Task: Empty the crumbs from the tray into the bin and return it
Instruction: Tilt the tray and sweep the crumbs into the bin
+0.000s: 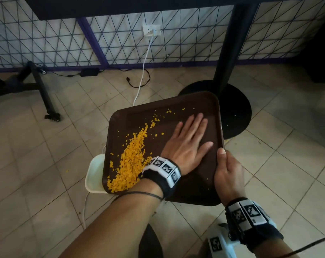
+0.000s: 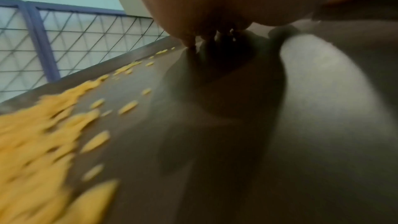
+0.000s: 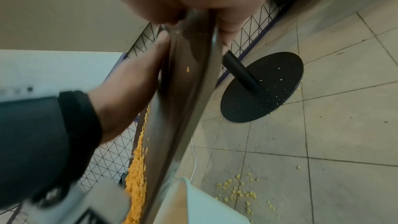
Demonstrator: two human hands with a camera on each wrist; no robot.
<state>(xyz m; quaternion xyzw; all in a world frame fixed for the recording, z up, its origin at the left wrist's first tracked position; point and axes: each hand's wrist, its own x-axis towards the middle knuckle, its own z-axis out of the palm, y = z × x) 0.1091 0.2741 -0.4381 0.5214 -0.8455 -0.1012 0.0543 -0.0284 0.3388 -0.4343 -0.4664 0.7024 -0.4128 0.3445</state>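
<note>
A dark brown tray (image 1: 195,189) is held tilted above the floor, its low left edge over a white bin (image 1: 94,175). Orange crumbs (image 1: 130,161) lie heaped along that low edge, with a few scattered higher up. My left hand (image 1: 187,144) lies flat on the tray's surface, fingers straight and spread. My right hand (image 1: 228,174) grips the tray's right rim, thumb on top. In the right wrist view the tray (image 3: 189,91) is seen edge-on, the crumbs (image 3: 137,176) sliding toward the bin (image 3: 204,205). The left wrist view shows blurred crumbs (image 2: 43,134) on the tray (image 2: 215,159).
A black round table base (image 1: 232,108) and its post stand just behind the tray. Spilled crumbs (image 3: 237,192) dot the tiled floor beside the bin. A white cable (image 1: 145,71) runs from a wall socket (image 1: 151,30). A black stand (image 1: 42,90) sits at left.
</note>
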